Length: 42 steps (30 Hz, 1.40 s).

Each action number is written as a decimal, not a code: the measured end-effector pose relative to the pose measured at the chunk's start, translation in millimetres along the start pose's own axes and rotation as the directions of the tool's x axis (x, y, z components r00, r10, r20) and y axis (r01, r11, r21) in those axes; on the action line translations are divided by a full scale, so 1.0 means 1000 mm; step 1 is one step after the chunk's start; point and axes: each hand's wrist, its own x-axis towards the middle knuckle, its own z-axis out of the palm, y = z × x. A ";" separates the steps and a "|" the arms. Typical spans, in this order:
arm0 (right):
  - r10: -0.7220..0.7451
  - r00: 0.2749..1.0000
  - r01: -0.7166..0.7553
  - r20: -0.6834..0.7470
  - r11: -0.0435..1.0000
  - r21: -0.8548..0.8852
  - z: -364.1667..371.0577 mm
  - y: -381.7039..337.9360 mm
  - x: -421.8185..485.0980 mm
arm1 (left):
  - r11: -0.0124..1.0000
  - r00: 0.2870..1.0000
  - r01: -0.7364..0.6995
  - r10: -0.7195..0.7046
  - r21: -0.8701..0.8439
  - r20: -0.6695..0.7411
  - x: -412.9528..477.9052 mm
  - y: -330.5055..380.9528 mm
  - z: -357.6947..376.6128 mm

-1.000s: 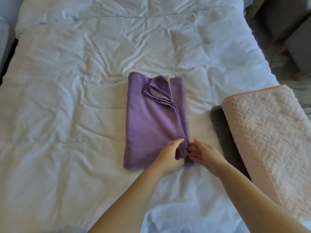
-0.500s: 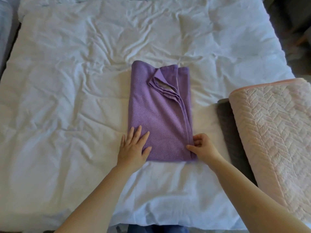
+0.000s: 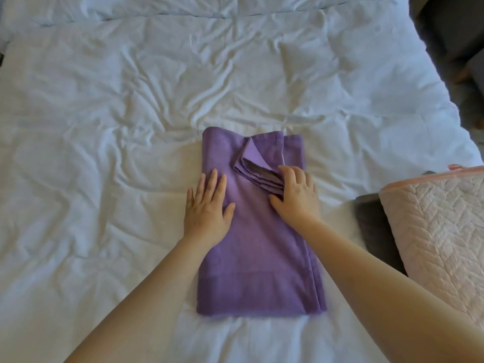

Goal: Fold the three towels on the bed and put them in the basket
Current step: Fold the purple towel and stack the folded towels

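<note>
A purple towel (image 3: 258,263), folded into a long strip, lies on the white bed (image 3: 104,153) in front of me. Its upper right layers are turned back in a loose flap. My left hand (image 3: 208,210) lies flat with straight fingers on the towel's left edge, about halfway up. My right hand (image 3: 297,196) presses on the right side, fingers over the lower end of the turned-back flap. A folded dark grey towel (image 3: 374,231) lies at the right, partly under a pink quilted thing. No basket is in view.
A pink quilted pillow or pad (image 3: 440,239) covers the bed's right front corner. Beyond the bed's right edge, dark furniture (image 3: 455,27) stands on the floor. The rumpled white duvet stretches far to the left and back.
Both hands have slid from the towel's near end up to its middle. The left hand went from beside the right hand to the left edge and lies flat.
</note>
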 end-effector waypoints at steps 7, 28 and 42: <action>0.307 0.951 -0.296 0.024 0.887 0.354 0.002 -0.005 0.068 | 0.998 0.999 -0.041 0.041 -0.041 -0.013 0.062 -0.004 -0.011; 0.272 0.961 -0.252 0.042 0.807 0.534 0.000 0.022 0.121 | 0.995 0.998 -0.051 0.047 -0.082 -0.048 0.185 -0.037 -0.042; -0.092 0.989 0.122 0.114 0.946 -0.300 0.027 0.019 0.014 | 0.956 0.982 -0.189 0.188 0.226 0.025 0.071 -0.013 0.010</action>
